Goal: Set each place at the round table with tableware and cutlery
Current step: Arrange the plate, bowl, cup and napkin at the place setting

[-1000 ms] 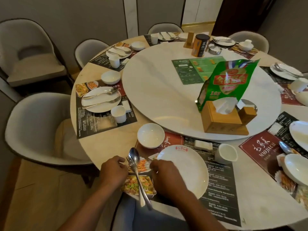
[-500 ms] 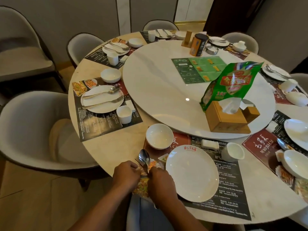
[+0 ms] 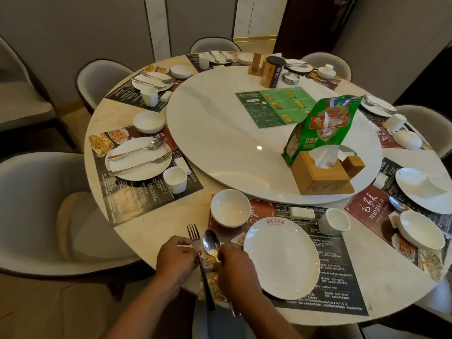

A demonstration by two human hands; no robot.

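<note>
- Far left: grey chair [image 3: 36, 211] pushed in at the round table [image 3: 156, 223].
- Left place, laid: left plate [image 3: 127, 170] on a dark mat, with the laid spoon [image 3: 137, 152] and laid fork [image 3: 140, 165] lying across it side by side. Left cup [image 3: 175, 179] sits just beside the plate's near right, and the left bowl [image 3: 148, 122] is beyond it.
- Left hand [image 3: 177, 258]: fingers curled round the fork [image 3: 194, 237], tines up and pointing away from the person, over the table's near edge.
- Right hand [image 3: 234, 267]: fingers closed on the handle of the spoon [image 3: 211, 242], bowl end up, just right of the fork. Both handles run down past the table edge. Cannot tell whether either piece touches the table.
- Near place: placemat [image 3: 337, 277] carries the bowl [image 3: 230, 207] at its far left, the bare plate [image 3: 281, 258] just right of the right hand, a white packet [image 3: 302, 212] and the cup [image 3: 334, 221] beyond the plate.
- Centre: white turntable [image 3: 220, 143] with a green menu card [image 3: 276, 107]. A green bag [image 3: 322, 126] leans against a wooden tissue box [image 3: 320, 174].
- Right place: right plate [image 3: 420, 189], right bowl [image 3: 420, 230], and a spoon head [image 3: 397, 204] between them.
</note>
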